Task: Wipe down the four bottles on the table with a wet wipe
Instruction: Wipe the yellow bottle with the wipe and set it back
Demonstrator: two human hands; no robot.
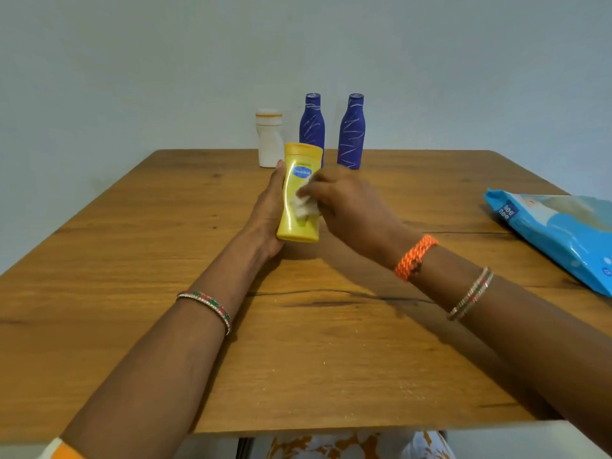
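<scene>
The left hand [266, 213] grips the yellow bottle [299, 193] from behind, tilted above the table [132, 326] centre. The right hand [344, 207], fingers curled, presses a white wet wipe [303, 207] against the bottle's front. At the far edge stand 3 bottles: 1 white bottle [270, 140] and 2 blue bottles [351, 134], apparently upright. A blue wipes pack [559, 233] lies at right.
</scene>
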